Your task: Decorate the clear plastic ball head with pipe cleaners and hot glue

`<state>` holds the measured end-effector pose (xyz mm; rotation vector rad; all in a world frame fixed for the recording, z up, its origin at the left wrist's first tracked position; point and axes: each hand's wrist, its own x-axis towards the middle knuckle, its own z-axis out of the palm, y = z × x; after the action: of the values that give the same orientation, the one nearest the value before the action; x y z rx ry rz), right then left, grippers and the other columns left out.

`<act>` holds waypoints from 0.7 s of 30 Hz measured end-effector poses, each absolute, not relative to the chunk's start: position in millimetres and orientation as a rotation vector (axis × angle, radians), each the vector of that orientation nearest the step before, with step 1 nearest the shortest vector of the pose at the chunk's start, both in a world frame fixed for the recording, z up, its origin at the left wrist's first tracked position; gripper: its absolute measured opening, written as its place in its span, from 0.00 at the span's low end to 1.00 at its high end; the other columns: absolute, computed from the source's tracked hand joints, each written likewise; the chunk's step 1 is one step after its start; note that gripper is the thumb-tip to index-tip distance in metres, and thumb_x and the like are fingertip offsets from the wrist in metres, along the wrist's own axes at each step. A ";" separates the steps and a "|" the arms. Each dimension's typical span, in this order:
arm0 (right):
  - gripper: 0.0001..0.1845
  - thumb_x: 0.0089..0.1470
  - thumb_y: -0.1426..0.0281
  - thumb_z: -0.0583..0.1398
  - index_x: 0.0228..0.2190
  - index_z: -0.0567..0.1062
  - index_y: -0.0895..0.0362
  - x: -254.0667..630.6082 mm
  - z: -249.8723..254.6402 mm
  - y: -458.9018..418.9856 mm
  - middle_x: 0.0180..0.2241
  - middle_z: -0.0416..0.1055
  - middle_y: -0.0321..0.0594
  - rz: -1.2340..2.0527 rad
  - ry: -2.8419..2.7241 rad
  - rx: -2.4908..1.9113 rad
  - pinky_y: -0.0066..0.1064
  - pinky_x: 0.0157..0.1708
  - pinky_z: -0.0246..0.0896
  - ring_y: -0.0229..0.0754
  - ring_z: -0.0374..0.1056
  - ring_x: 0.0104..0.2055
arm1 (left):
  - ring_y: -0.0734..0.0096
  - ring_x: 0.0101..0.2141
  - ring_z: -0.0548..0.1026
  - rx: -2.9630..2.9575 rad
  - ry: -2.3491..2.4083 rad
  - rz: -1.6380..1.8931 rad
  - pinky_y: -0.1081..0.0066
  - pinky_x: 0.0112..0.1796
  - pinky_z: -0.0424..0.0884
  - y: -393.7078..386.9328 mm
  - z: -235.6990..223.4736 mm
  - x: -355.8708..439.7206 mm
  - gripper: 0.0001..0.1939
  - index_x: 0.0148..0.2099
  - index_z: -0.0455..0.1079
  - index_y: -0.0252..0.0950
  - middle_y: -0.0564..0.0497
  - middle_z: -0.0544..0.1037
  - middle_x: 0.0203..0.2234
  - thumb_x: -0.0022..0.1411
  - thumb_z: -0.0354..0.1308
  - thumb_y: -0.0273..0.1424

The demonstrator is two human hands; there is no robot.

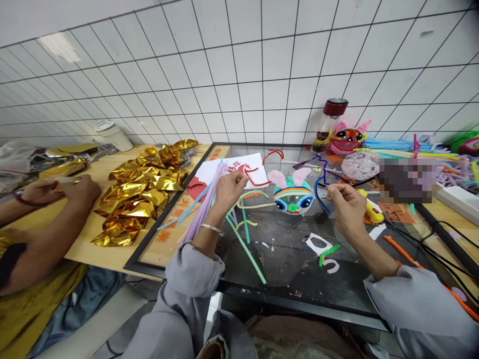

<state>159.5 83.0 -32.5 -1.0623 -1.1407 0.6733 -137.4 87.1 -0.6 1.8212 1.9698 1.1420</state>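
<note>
Your left hand [231, 189] has its fingers together; whether anything lies between them cannot be told. Your right hand [348, 204] has its fingers pinched on a thin dark strand [323, 185], probably light and flexible, best held near its end. Just left of those fingers lies a blue fuzzy stem [322, 203], likely soft and bendable. The animal head [294, 205], between both sets of fingers, sits on the bench [277, 267]: apparently light, best held by its sides, sparing the crushable pink ears [302, 175].

The animal head [294, 194] is striped turquoise and orange, ears [302, 175] pink.
</note>
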 end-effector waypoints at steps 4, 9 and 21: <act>0.11 0.46 0.61 0.65 0.24 0.73 0.55 158.1 -30.1 80.0 0.20 0.64 0.31 0.665 -1.155 -1.045 0.28 0.25 0.53 0.34 0.57 0.24 | 0.70 0.26 0.70 1.892 2.150 1.083 0.71 0.29 0.56 86.0 1.1 -134.1 0.15 0.30 0.71 0.35 0.50 0.76 0.24 0.65 0.47 0.34; 0.11 0.48 0.61 0.64 0.25 0.74 0.55 158.1 -28.7 79.3 0.20 0.65 0.32 0.624 -1.169 -1.033 0.29 0.25 0.53 0.34 0.58 0.23 | 0.70 0.26 0.69 1.927 2.270 0.996 0.71 0.29 0.55 85.8 2.1 -129.8 0.16 0.28 0.70 0.36 0.51 0.73 0.22 0.65 0.47 0.33; 0.08 0.54 0.62 0.59 0.30 0.72 0.54 159.4 -31.0 68.2 0.27 0.67 0.34 0.423 -1.397 -1.097 0.32 0.32 0.60 0.38 0.62 0.29 | 0.53 0.42 0.76 2.105 2.290 0.300 0.64 0.39 0.69 83.3 -12.5 -134.8 0.10 0.35 0.77 0.35 0.39 0.79 0.33 0.58 0.54 0.29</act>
<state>159.4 68.2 -31.0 -1.0974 -1.3968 0.4226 -134.8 83.3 -12.5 2.1053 2.2903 0.3000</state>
